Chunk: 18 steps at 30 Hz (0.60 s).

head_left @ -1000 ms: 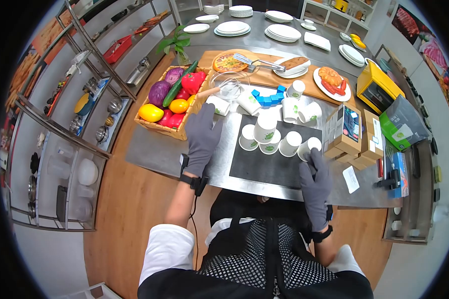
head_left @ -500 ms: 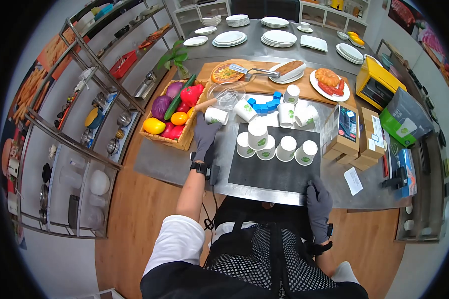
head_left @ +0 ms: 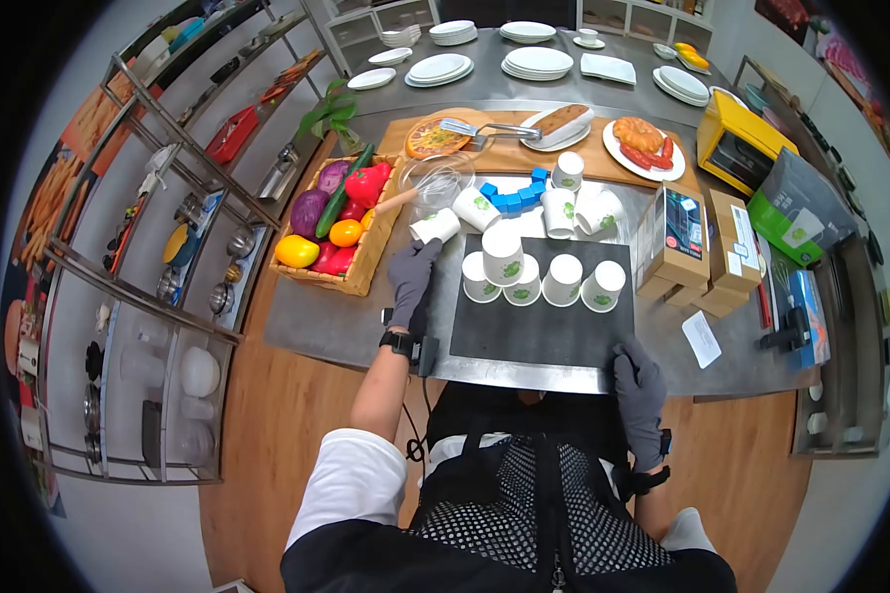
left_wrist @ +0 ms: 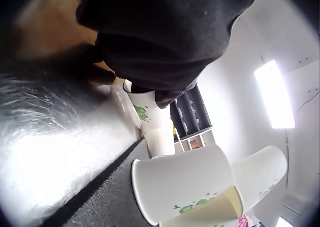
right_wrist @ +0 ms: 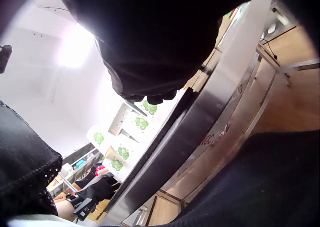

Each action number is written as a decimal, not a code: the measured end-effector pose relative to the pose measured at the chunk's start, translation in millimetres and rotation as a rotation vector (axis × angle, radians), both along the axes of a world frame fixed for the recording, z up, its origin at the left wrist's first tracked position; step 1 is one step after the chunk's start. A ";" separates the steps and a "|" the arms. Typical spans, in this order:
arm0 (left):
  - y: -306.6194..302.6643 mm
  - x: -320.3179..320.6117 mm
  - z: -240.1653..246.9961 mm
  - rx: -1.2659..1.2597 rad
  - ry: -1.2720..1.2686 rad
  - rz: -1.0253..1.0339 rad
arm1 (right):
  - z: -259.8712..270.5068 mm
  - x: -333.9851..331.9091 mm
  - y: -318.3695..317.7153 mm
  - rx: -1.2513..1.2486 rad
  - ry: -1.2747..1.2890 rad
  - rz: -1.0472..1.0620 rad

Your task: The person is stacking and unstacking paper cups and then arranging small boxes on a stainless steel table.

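Note:
My gloved left hand (head_left: 412, 277) grips a white paper cup (head_left: 435, 226) lying tilted beside the vegetable basket. In the left wrist view dark fingertips overlap the mouth of that cup (left_wrist: 150, 109). On the black mat (head_left: 529, 337) several upside-down paper cups (head_left: 564, 281) stand in a row, with one cup (head_left: 502, 253) stacked over the left pair. My gloved right hand (head_left: 640, 390) rests at the table's front edge by the mat corner, fingers loosely bent and holding nothing. More loose cups (head_left: 558, 213) stand and lie behind the mat.
A basket (head_left: 357, 269) of vegetables stands left. Behind the cups are blue blocks (head_left: 512, 202), a whisk (head_left: 437, 187) in a clear bowl and a wooden board (head_left: 509, 152) with food and tongs. Boxes (head_left: 673, 247) and a paper card (head_left: 701, 339) lie to the right.
My left hand has moved onto the lying cup, which has turned to a new angle. My right hand has drawn back from the rightmost cup of the row to the table edge.

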<state>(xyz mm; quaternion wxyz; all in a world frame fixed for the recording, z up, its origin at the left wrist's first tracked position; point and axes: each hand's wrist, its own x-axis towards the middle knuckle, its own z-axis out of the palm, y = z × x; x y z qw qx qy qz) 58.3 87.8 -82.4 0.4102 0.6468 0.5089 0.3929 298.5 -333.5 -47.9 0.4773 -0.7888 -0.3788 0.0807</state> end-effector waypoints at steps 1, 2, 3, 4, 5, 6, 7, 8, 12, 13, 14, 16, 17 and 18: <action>-3.3 -2.7 -0.2 -0.020 -0.106 0.014 | 7.8 -2.2 -2.0 -0.015 0.012 -0.014; -7.3 -11.5 0.4 -0.026 -0.101 0.004 | 14.1 -4.6 -4.9 -0.020 0.017 -0.024; -11.3 -23.8 3.9 -0.049 -0.138 0.021 | 21.0 -5.9 -6.3 -0.002 0.049 -0.009; -17.2 -30.9 9.4 -0.070 -0.177 0.036 | 29.0 -6.3 -5.5 0.019 0.079 0.005; -31.9 -33.4 21.6 -0.070 -0.179 0.025 | 38.7 -8.1 -2.8 0.020 0.077 -0.005; -53.5 -36.9 40.0 -0.028 -0.297 0.055 | 49.7 -11.9 1.0 0.074 -0.025 0.009; -74.0 -38.9 61.0 0.012 -0.415 0.086 | 61.4 -15.9 5.3 0.125 -0.126 0.025; -93.8 -37.1 85.2 0.004 -0.414 0.083 | 75.5 -18.7 9.8 0.118 -0.126 0.021; -154.7 -42.6 123.6 -0.006 -0.503 -0.077 | 119.0 -32.2 47.9 0.180 -0.097 0.240; -165.2 -44.5 126.4 -0.007 -0.390 -0.191 | 126.7 -36.7 59.4 0.254 -0.138 0.339; -177.2 -41.1 129.3 0.043 -0.399 -0.364 | 137.7 -41.1 67.2 0.253 -0.143 0.344; -198.6 -28.0 142.7 0.020 -0.384 -0.623 | 156.2 -52.7 76.0 0.230 -0.200 0.530; -204.7 -21.7 145.8 -0.051 -0.364 -0.710 | 156.1 -59.5 79.9 0.226 -0.203 0.535; -209.5 -17.6 137.1 -0.217 -0.455 -0.718 | 154.1 -65.2 83.1 0.247 -0.122 0.522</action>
